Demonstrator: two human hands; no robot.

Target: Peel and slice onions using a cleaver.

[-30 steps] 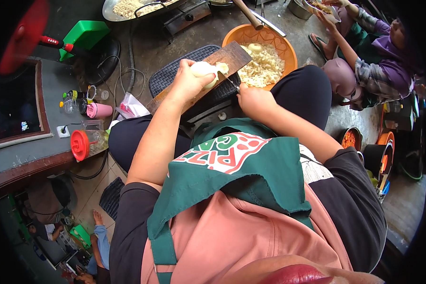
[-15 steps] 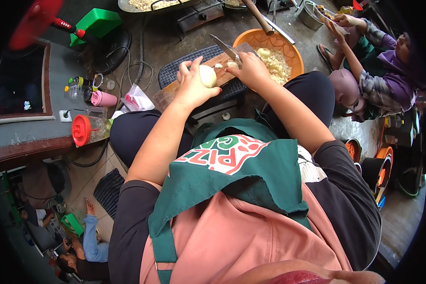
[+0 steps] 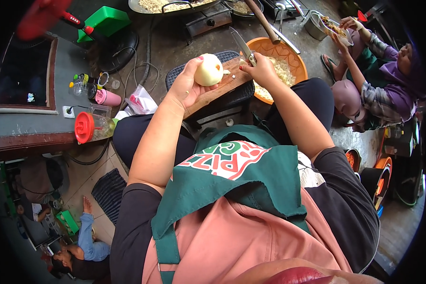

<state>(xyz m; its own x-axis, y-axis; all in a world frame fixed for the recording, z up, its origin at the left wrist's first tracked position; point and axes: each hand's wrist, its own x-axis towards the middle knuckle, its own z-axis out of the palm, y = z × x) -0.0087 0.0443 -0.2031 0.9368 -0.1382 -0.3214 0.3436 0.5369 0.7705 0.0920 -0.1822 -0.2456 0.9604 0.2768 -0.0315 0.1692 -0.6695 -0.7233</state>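
Wet concrete floor, wooden board (image 3: 218, 88); left hand (image 3: 188, 85) fingers cup peeled onion (image 3: 208, 70), right hand (image 3: 259, 71) grips knife (image 3: 244, 46).

Concrete floor (image 3: 165, 42): orange basin (image 3: 288, 53) of chopped bits, black crate (image 3: 232, 97) under wooden cutting board (image 3: 217, 90).

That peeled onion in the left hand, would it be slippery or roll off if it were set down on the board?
The peeled onion looks pale and glossy, so it is probably moist and a bit slick in the left hand. Being nearly round, it would likely roll on the wooden board. It seems firm, not floppy, as the fingers cup it without denting it.
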